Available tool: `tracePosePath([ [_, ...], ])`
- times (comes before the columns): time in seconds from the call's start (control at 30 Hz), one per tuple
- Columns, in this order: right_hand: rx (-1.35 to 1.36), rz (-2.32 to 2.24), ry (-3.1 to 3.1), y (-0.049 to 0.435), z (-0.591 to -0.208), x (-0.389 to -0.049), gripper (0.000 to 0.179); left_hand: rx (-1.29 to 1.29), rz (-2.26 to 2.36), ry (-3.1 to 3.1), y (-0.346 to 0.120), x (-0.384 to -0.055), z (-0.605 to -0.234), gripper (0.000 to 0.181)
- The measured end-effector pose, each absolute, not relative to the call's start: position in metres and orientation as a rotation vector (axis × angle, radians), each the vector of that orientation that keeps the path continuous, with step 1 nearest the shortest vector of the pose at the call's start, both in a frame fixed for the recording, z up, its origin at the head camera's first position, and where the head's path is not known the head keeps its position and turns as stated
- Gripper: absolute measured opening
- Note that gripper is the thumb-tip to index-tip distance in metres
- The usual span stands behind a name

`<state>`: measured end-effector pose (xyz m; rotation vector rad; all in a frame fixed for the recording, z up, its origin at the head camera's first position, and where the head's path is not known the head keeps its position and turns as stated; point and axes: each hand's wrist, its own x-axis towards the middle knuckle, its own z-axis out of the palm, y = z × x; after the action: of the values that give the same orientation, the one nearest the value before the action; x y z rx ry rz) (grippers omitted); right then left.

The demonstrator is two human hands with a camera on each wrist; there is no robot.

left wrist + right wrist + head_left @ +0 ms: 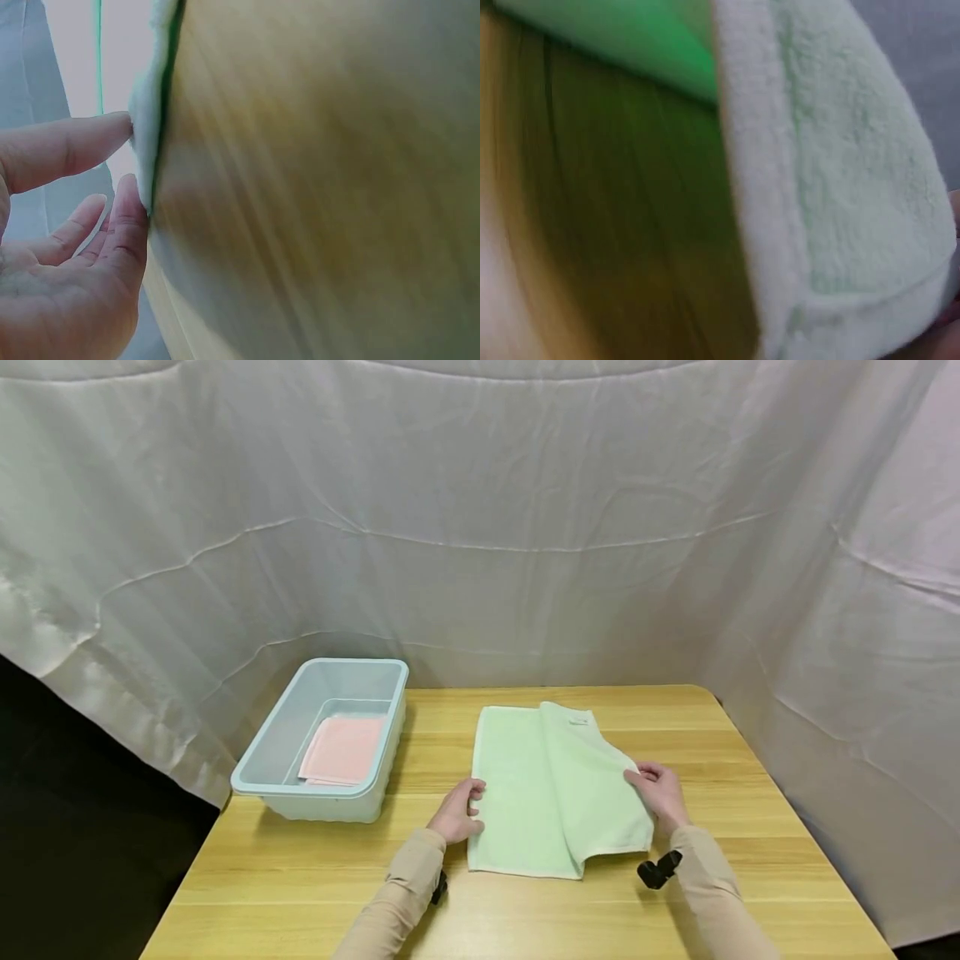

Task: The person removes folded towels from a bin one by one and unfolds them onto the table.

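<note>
A pale green towel (513, 785) with white edging lies on the wooden table, its right part raised and folding along a ridge near the middle. My left hand (456, 812) is at the towel's left edge; in the left wrist view its extended fingers (127, 225) touch the border, with a gap between them. At the other side, my right hand (660, 792) pinches the raised right edge between thumb and fingers. The right wrist view shows the lifted towel corner (855, 180) up close, covering most of that hand. A small label (578, 721) shows near the top edge.
A light blue plastic bin (322, 791) stands to the left on the table, with folded pink cloth (345, 750) inside. Grey curtain (525, 593) hangs behind and around the wooden table (525, 918). Black wrist devices (660, 869) sit by both sleeves.
</note>
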<state>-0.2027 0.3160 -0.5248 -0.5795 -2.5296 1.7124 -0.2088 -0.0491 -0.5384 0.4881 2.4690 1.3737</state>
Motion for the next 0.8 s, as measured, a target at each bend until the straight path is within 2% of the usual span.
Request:
tracePosePath([
  [0.33, -0.769, 1.472, -2.531, 0.363, -0.542, -0.184, 0.040, 0.463, 1.322, 2.489, -0.048, -0.209, -0.538, 0.066],
  [0.8, -0.767, 1.229, -2.455, 0.358, -0.545, -0.181, 0.030, 0.478, 1.314, 2.506, -0.048, -0.209, -0.537, 0.063],
])
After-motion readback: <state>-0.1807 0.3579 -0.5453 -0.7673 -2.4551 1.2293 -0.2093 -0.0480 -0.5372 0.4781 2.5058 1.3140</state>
